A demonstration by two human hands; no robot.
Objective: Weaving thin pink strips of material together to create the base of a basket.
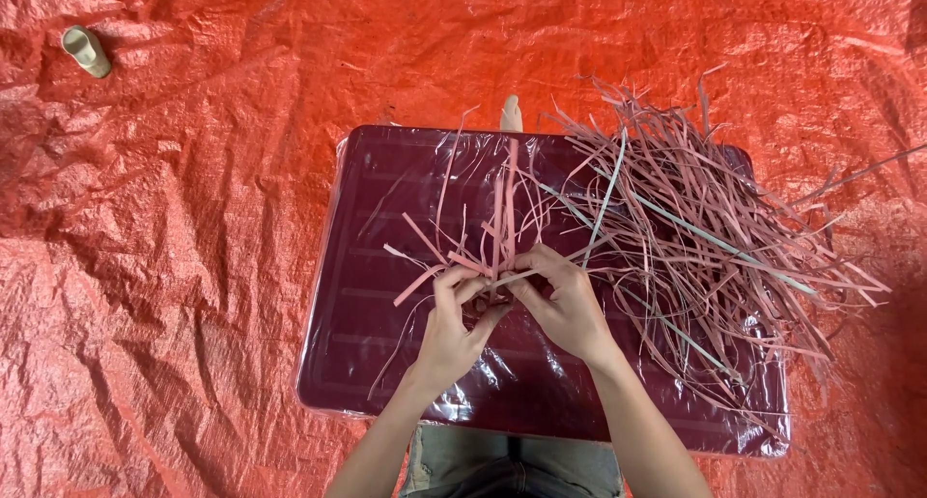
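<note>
Far left there's just crinkled orange tarp, shiny woven plastic with lots of creases; a small tan shoe-like thing lies up in the top left corner, well apart from everything else, and I can't make out exactly what it is.

Moving in, the dark maroon tray lies flat on the tarp, rectangular with rounded corners and wrapped in clear glossy film that wrinkles along the edges; its left part is mostly bare, so that's the open room on the board.

The left hand is curled closed, thumb and fingertips pinching a small cluster of pink strips near the tray's middle; a few strip ends stick out to the left and upward from the pinch.

The right hand is right against it, fingers bent and gripping the same cluster from the other side; the two hands touch at the fingertips.

Right of the hands sprawls a big loose pile of strips, thin, flat, papery-looking ribbons, mostly pink with a few pale teal ones mixed in; the pile covers the right half of the tray and spills over its top and right edges onto the tarp.

A toe peeks out just past the tray's far edge.
</note>
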